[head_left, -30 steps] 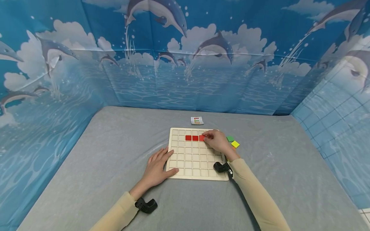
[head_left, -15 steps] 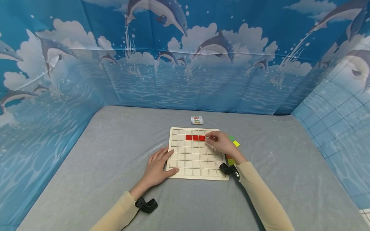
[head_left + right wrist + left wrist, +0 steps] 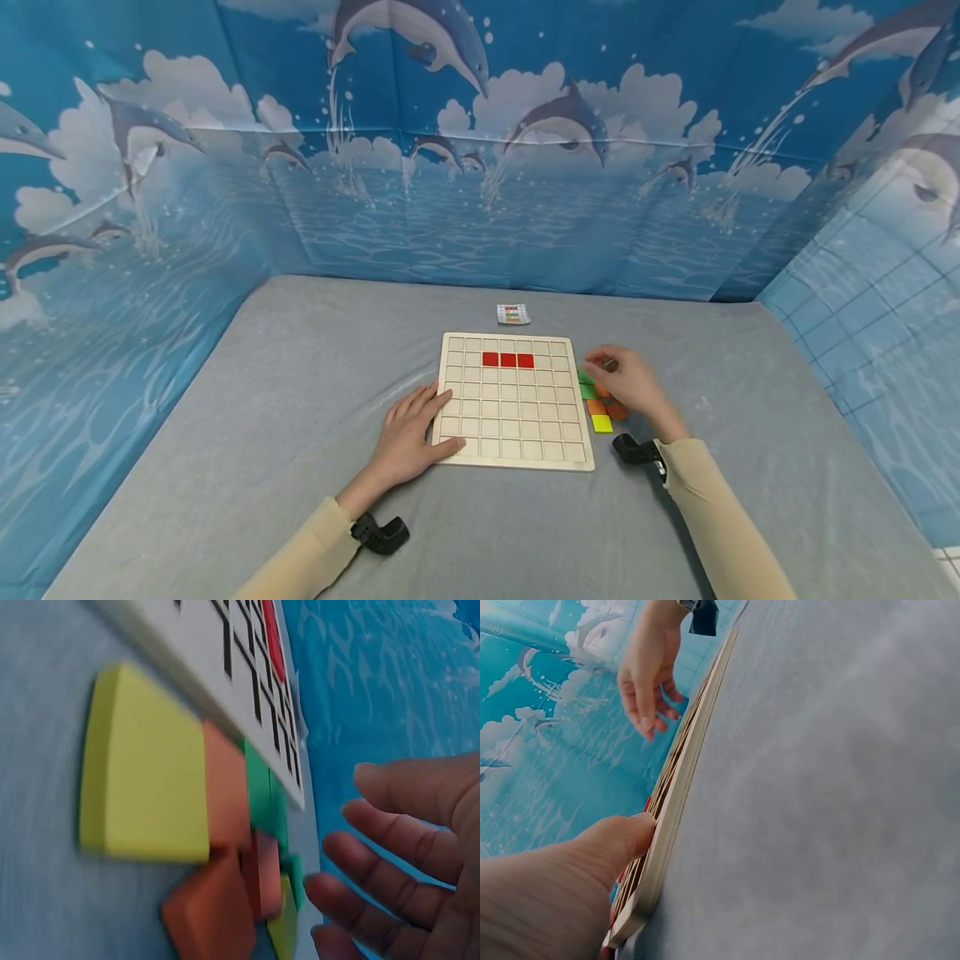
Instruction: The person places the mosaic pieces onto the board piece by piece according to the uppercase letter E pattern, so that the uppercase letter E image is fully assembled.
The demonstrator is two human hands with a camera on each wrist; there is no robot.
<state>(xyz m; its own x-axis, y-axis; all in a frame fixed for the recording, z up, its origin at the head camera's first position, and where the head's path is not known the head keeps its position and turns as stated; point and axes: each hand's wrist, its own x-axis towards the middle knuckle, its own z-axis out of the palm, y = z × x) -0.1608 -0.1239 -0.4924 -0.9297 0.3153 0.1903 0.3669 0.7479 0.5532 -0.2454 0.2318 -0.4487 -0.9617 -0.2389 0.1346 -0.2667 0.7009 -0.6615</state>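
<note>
My left hand rests on the left edge of a pale wooden grid board, its fingers spread. In the left wrist view, the thumb lies over the board's rim. A row of 3 red square tiles fills cells near the board's far side. To the right of the board my right hand hovers over a loose pile of tiles, fingers loosely bent with nothing between them. A yellow tile, orange tiles and green tiles show in that pile, partly hidden by the hand in the head view.
A small card with a coloured grid pattern lies behind the board. Grey cloth covers the table. A blue curtain printed with dolphins hangs around the back and sides.
The right hand has left the third red tile, which now sits flat in its cell, and has moved right over the loose tiles. The left hand has stayed put.
</note>
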